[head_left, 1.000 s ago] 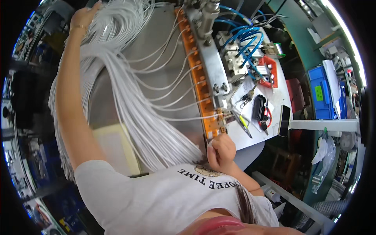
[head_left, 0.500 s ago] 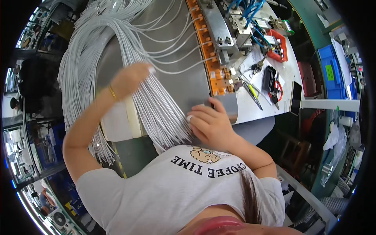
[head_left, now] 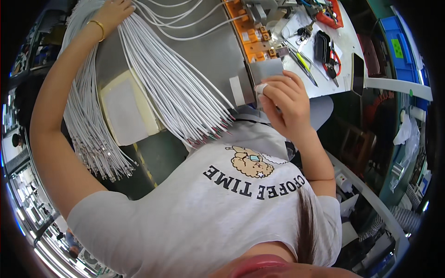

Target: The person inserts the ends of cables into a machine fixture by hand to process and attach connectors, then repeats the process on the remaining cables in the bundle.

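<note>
Cable bundle (head_left: 171, 81) is trailing loose below left hand (head_left: 112, 15), grip unclear; few strands (head_left: 179, 39) are reaching orange rail (head_left: 254, 45) beyond released right hand (head_left: 287, 102)!

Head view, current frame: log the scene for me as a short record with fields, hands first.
Left hand: on long, thin white cables at the upper left; grip unclear
Right hand: loosely curled beside a flat grey plate; nothing seen in it
Cable layout: two bunches with lower ends loose, the left one hanging
Fixture: long orange strip, upper middle, with cables running to it
White tabletop: slim yellow-green tool, black rectangular phone
</note>
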The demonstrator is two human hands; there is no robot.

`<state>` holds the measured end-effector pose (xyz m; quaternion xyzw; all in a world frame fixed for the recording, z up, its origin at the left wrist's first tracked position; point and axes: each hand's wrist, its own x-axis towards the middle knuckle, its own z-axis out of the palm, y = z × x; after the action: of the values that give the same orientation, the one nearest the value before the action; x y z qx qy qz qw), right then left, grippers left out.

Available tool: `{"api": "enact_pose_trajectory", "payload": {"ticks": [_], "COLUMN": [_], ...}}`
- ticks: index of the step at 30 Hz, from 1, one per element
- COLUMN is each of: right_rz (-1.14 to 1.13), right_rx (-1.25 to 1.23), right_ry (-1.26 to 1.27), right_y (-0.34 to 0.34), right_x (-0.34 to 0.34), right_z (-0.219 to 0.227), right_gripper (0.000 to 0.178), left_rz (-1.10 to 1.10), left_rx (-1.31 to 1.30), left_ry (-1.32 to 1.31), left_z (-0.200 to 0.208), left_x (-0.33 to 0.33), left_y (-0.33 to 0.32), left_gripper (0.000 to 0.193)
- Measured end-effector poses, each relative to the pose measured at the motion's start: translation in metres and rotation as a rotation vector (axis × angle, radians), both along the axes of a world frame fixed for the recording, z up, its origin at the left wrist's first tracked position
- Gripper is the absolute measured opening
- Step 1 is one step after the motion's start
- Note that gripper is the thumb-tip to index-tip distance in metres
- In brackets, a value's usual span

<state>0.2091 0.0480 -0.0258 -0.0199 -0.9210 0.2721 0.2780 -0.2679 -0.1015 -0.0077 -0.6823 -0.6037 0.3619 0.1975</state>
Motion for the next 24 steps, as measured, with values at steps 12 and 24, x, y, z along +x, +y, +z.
{"api": "enact_pose_trajectory", "payload": {"ticks": [12,24], "right_rz": [0.011,-0.049], "right_rx": [-0.005,-0.291], "right_ry": [0.073,0.076], "right_y": [0.02,0.046], "right_x": [0.008,-0.001], "right_z": [0.001,-0.004], "right_gripper": [0.01,0.008], "left_rz": [-0.224,-0.228], "left_rx": [0.54,0.469], "left_ry": [-0.774,-1.141], "left_z": [-0.032,0.006], "left_x": [0.113,0.268], "left_y": [-0.012,0.023], "left_gripper": [0.021,0.024]}}
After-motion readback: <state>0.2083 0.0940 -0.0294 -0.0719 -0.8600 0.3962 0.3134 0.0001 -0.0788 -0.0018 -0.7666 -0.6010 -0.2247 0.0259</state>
